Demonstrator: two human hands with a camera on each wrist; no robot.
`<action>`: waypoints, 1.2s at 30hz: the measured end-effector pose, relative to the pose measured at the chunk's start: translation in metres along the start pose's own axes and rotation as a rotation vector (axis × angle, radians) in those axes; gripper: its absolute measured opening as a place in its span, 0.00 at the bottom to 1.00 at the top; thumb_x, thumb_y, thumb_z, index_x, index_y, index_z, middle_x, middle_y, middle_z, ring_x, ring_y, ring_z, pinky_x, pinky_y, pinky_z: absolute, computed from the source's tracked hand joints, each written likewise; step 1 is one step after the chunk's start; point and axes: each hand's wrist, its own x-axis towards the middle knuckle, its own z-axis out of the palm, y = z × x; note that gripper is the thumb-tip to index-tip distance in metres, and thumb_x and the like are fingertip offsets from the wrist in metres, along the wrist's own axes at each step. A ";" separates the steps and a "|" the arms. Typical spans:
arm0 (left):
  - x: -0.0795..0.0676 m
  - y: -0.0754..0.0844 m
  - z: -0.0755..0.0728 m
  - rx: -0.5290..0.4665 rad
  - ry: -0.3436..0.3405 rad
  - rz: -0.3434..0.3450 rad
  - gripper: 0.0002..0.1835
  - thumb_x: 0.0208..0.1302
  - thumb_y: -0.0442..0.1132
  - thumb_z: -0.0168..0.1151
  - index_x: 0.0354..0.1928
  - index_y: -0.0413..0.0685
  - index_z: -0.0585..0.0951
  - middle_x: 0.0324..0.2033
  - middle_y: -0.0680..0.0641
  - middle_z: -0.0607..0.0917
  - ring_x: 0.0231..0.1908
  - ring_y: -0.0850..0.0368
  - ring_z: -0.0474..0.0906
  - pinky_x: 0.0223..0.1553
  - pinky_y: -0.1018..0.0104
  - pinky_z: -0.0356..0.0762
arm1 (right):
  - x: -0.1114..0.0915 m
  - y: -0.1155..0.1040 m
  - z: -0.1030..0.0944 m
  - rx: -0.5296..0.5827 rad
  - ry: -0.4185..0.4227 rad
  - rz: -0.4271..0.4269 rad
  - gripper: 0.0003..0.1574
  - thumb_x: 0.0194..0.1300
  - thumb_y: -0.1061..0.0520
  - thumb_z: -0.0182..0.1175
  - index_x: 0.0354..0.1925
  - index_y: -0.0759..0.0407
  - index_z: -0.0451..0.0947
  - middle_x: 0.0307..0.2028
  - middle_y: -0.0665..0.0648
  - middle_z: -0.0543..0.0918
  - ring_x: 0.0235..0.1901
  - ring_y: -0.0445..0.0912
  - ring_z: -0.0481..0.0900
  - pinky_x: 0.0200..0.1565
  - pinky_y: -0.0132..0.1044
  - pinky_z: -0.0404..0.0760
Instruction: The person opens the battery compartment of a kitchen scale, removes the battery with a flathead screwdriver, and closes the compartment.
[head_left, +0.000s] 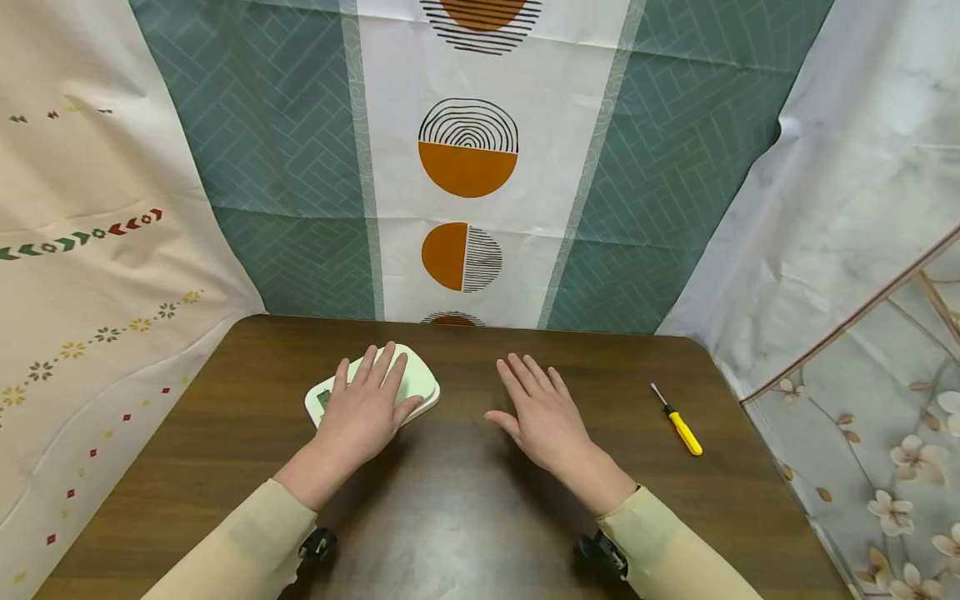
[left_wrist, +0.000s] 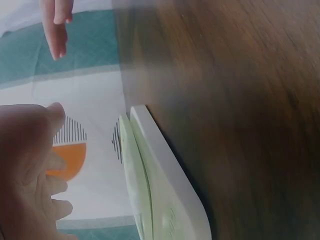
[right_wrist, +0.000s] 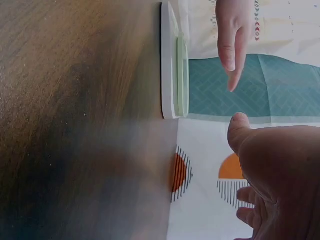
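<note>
Handling prob. isn't under way yet: neither hand is holding anything, nothing is looking done, and any grip on the kitchen scale (head_left: 416, 379) or the yellow-handled screwdriver (head_left: 682, 429) is prob. left to be made. The scale is lying on the desk (head_left: 465, 475), approx. 10 o'clock of its centre, w/ its long axis running 8 to 2 o'clock, display (head_left: 324, 398) end pointing to 8. The screwdriver is lying at approx. 3 o'clock, tip pointing to 11, handle to 5. L hand (head_left: 363, 417) is hovering above the scale, apart from it per both wrist views, fingers straight & a bit spread. R hand (head_left: 551, 421) is hovering btwn scale & screwdriver, fingers straight, slightly fanned, pinching nothing.
</note>
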 end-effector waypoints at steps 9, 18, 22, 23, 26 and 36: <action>0.001 -0.011 0.000 -0.010 -0.038 -0.030 0.40 0.83 0.58 0.62 0.82 0.38 0.69 0.83 0.33 0.63 0.82 0.30 0.58 0.78 0.24 0.54 | 0.005 -0.006 0.002 -0.008 -0.041 -0.003 0.53 0.82 0.29 0.57 0.89 0.54 0.56 0.86 0.60 0.59 0.85 0.59 0.55 0.82 0.65 0.54; 0.001 -0.021 0.003 -0.032 -0.066 -0.058 0.40 0.85 0.58 0.59 0.84 0.38 0.66 0.84 0.32 0.61 0.83 0.30 0.56 0.78 0.24 0.52 | 0.008 -0.014 0.009 -0.031 -0.034 -0.030 0.52 0.81 0.30 0.58 0.87 0.56 0.60 0.85 0.62 0.62 0.84 0.60 0.59 0.80 0.65 0.59; 0.000 -0.025 0.003 -0.041 -0.073 -0.069 0.40 0.85 0.58 0.58 0.84 0.38 0.66 0.84 0.32 0.60 0.83 0.30 0.56 0.77 0.23 0.52 | 0.009 -0.018 0.013 -0.034 -0.043 -0.044 0.52 0.82 0.29 0.57 0.87 0.55 0.60 0.85 0.62 0.63 0.84 0.60 0.59 0.80 0.65 0.59; 0.000 -0.026 0.003 -0.041 -0.073 -0.073 0.40 0.85 0.58 0.58 0.84 0.38 0.66 0.84 0.32 0.60 0.83 0.30 0.56 0.77 0.23 0.52 | 0.010 -0.019 0.014 -0.037 -0.047 -0.047 0.52 0.82 0.29 0.57 0.88 0.55 0.59 0.85 0.62 0.62 0.84 0.59 0.59 0.80 0.65 0.59; 0.000 -0.030 0.003 -0.044 -0.070 -0.078 0.40 0.85 0.58 0.58 0.84 0.38 0.65 0.84 0.32 0.60 0.83 0.29 0.56 0.77 0.23 0.52 | 0.011 -0.022 0.016 -0.044 -0.055 -0.055 0.52 0.82 0.29 0.56 0.88 0.55 0.58 0.85 0.61 0.62 0.84 0.59 0.58 0.81 0.65 0.58; -0.001 -0.042 0.007 -0.075 -0.091 -0.096 0.41 0.85 0.58 0.59 0.84 0.37 0.65 0.84 0.31 0.61 0.82 0.27 0.56 0.77 0.22 0.52 | 0.012 -0.032 0.021 -0.027 -0.074 -0.089 0.52 0.82 0.29 0.55 0.87 0.55 0.60 0.84 0.61 0.64 0.84 0.59 0.60 0.80 0.64 0.60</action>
